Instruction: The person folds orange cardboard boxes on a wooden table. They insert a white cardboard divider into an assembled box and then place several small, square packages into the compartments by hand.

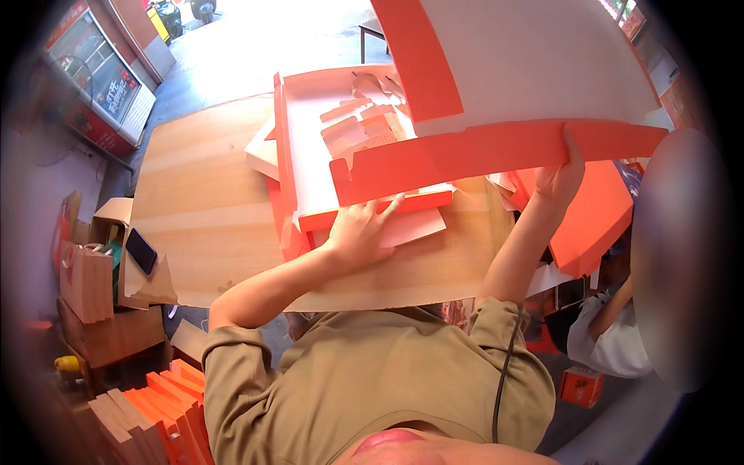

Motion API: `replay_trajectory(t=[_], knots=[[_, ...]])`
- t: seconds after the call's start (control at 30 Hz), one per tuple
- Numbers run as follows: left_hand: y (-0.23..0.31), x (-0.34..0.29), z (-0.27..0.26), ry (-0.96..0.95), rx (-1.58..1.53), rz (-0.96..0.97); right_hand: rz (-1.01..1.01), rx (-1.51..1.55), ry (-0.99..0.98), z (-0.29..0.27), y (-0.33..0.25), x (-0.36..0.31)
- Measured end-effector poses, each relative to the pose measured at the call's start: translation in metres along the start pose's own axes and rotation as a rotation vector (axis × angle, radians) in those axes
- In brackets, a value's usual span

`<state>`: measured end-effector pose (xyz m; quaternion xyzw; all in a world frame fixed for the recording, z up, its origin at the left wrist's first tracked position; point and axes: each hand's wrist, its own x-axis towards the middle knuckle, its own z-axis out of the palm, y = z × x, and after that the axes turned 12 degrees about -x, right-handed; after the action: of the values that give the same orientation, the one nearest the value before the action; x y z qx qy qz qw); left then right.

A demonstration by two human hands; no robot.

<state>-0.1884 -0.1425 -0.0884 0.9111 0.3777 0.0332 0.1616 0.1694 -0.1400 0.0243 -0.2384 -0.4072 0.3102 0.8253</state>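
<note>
A large cardboard sheet [535,62], white inside with orange folded edges, is raised and tilted over the right part of the table. My right hand [558,180] grips its near orange flap. Below the sheet lies a shallow open box [285,147] with a white inside and orange walls. My left hand [358,232] rests on the box's near wall, fingers spread and thumb apart. Inside the box are several folded pale-orange card pieces [360,136] and a ribbon-like strip [368,84]. The raised sheet hides the box's right side.
The wooden table [201,194] spreads under the box. At its left, a phone [142,251] lies on an open carton [116,209]. Orange folded boxes [167,403] stand at lower left. Another orange box [593,213] is at right, near another person's sleeve [608,337]. A glass-front cooler [101,70] stands far left.
</note>
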Motion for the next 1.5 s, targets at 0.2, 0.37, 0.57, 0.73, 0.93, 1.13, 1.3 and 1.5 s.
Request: replay_trajectory(t=[0.2,0.37,0.57,0.73,0.93,1.13,1.3,1.5], knots=[[-0.010,0.001,0.021,0.095,0.016,-0.120,0.072,-0.003,0.065,0.003,0.015,0.009],[-0.081,0.005,0.037,0.302,-0.094,-0.132,0.105,0.010,0.105,0.012,0.023,0.015],[-0.171,-0.029,0.014,0.295,0.213,-0.350,0.171,-0.049,0.109,0.022,0.033,0.015],[-0.251,-0.085,-0.011,0.319,0.228,-0.328,0.229,-0.011,0.087,0.024,0.054,0.019],[-0.308,-0.137,-0.032,0.321,0.208,-0.342,0.392,-0.078,0.100,0.031,0.076,0.015],[-0.332,-0.173,-0.036,0.330,0.186,-0.454,0.470,-0.044,-0.010,0.041,0.119,0.006],[-0.354,-0.197,-0.041,0.398,0.203,-0.489,0.521,-0.048,-0.057,0.065,0.140,-0.009],[-0.354,-0.202,-0.046,0.474,0.192,-0.455,0.617,-0.031,-0.097,0.060,0.193,-0.032]])
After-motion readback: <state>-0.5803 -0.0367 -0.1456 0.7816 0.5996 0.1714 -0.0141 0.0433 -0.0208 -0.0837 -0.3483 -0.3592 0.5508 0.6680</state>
